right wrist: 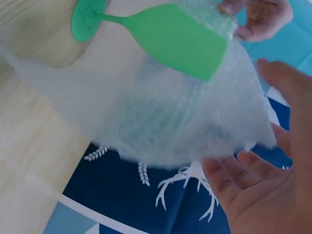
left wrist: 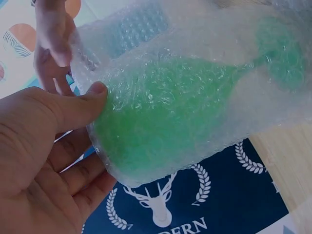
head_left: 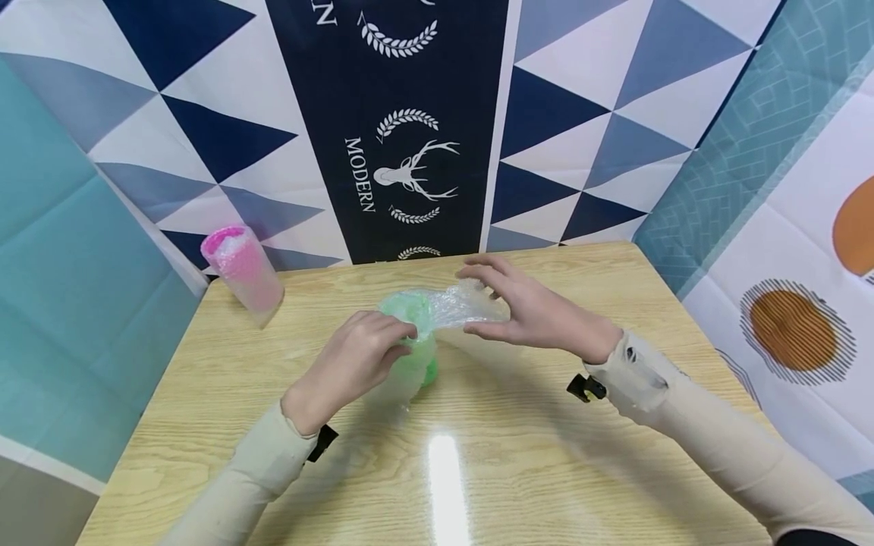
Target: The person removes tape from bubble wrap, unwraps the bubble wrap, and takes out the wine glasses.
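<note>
Sleeves nearest, left hand pinches bubble wrap by green goblet's mouth, right hand, fingers spread apart, at wrap's right end; best keep wrap taut, goblet steady.

Green goblet, upright — partly inside bubble wrap
</note>
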The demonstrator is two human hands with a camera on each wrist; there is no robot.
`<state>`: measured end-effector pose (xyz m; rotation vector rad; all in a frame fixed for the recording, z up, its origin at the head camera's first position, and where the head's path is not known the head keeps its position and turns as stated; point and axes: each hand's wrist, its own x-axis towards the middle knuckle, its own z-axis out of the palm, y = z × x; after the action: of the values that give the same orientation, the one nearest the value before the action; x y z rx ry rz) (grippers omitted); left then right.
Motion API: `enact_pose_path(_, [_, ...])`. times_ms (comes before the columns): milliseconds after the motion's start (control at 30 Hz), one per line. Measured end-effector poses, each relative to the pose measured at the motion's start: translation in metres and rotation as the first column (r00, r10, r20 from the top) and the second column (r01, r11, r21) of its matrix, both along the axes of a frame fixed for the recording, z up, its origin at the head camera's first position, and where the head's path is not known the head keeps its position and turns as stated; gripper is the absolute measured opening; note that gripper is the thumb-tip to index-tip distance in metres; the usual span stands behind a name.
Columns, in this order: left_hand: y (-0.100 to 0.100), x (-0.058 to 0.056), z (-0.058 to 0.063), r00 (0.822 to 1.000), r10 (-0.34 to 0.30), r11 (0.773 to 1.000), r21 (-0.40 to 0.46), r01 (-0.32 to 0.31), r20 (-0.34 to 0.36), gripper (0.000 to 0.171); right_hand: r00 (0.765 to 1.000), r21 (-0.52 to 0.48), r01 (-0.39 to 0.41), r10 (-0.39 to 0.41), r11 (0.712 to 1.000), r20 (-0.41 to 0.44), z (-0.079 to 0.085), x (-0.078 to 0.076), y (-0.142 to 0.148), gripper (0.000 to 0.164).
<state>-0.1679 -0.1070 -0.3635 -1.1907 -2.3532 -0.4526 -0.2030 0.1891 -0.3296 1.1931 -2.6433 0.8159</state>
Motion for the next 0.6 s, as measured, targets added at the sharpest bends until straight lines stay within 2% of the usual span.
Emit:
enact_pose_path(133, [-0.001, -0.003, 0.001, 1.000, -0.008, 1.000, 0.012, 0.008, 0.016, 0.020, 0.992, -0.034, 0.043, -0.039, 0.998, 0.117, 0.007, -0.003, 0.005, 0.086])
enact_pose_path(300, [-0.002, -0.004, 0.003, 0.999, -0.004, 1.000, 0.008, 0.004, 0.043, 0.018, 0.960, -0.046, 0.114, -0.099, 0.992, 0.260, 0.010, -0.008, 0.009, 0.088])
enact_pose_path(433, [-0.002, -0.006, 0.003, 0.999, 0.013, 1.000, -0.006, -0.013, 0.049, 0.018, 0.952, -0.011, 0.144, -0.136, 0.989, 0.274, 0.007, -0.011, 0.010, 0.078])
enact_pose_path(600, [-0.002, -0.007, 0.003, 0.998, 0.035, 0.999, -0.010, -0.034, 0.046, 0.020, 0.970, -0.007, 0.118, -0.114, 0.993, 0.217, 0.006, -0.010, 0.007, 0.059])
